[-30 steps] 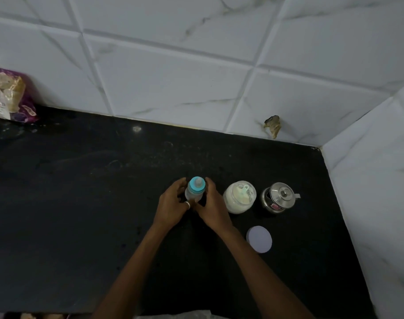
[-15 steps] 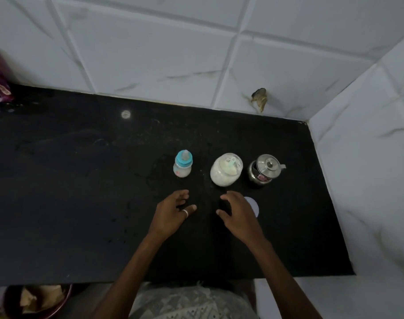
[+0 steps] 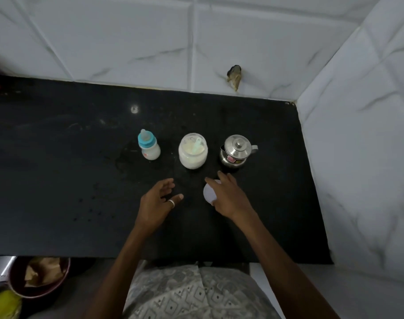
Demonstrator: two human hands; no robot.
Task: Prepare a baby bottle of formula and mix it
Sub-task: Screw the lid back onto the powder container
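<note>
Baby bottle (image 3: 148,146) stands upright, blue collar and teat on, milky white inside. Your left hand (image 3: 158,201) hangs loose and empty; your right hand (image 3: 228,196), fingers straight, covers the white lid (image 3: 209,193).

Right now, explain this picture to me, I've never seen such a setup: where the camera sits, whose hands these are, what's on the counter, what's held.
No machine here: a person wears one camera on the head, looking down at their bare hands. On the black counter stand a blue-collared baby bottle, an open jar of white powder with a scoop inside, and a lidded steel kettle. The left hand is open and empty. The right hand lies over a white lid, fingers stretched, gripping nothing.
</note>
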